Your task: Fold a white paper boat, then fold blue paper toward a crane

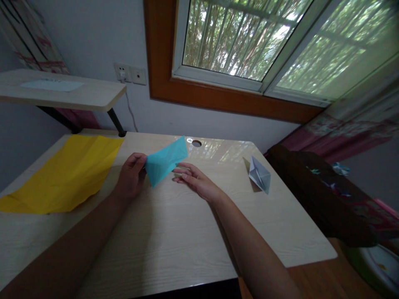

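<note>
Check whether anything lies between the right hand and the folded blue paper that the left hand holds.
Nothing visible does. The left hand pinches the folded blue paper at its left end, and the right hand lies open just under its right edge, fingers almost at the paper. Only bare desk lies around them.

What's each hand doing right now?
Left hand: closed, pinching the blue paper.
Right hand: open, fingers extended, at the paper's lower edge.
</note>
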The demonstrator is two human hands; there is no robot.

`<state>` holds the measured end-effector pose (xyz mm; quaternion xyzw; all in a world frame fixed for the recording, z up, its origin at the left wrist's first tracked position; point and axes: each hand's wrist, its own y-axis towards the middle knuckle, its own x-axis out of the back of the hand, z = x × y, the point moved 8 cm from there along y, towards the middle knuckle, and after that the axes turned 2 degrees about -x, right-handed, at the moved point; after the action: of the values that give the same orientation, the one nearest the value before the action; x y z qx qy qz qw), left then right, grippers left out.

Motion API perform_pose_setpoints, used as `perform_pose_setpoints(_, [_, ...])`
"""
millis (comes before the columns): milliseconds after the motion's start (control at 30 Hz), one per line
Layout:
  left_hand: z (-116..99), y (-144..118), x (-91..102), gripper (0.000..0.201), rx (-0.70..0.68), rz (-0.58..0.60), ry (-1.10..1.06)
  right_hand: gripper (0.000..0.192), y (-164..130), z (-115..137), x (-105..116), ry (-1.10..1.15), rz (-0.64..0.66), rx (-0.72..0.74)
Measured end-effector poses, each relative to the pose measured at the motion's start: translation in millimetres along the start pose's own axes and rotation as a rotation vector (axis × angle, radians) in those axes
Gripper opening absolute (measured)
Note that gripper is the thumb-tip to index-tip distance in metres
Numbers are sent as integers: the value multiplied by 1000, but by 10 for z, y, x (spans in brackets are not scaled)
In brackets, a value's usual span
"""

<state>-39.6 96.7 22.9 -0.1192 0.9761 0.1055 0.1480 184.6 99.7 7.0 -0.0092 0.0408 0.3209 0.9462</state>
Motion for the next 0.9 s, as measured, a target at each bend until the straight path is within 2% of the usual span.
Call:
perform_pose_setpoints(133, [14, -16, -58, 25, 9, 64, -14, 50, -7, 28, -4, 62, -3, -15])
perform_pose_setpoints(500, [75, -87, -232, 29, 109, 235, -255, 45, 18, 54, 55, 326, -75, -18])
perform_pose_setpoints(733, [146, -152, -299, 25, 161, 334, -221, 45, -10, 75, 258, 349, -302, 56])
perform_pose_setpoints(900, [116, -225, -406, 27, 169, 462, -162, 31, -36, 51, 276, 355, -313, 21])
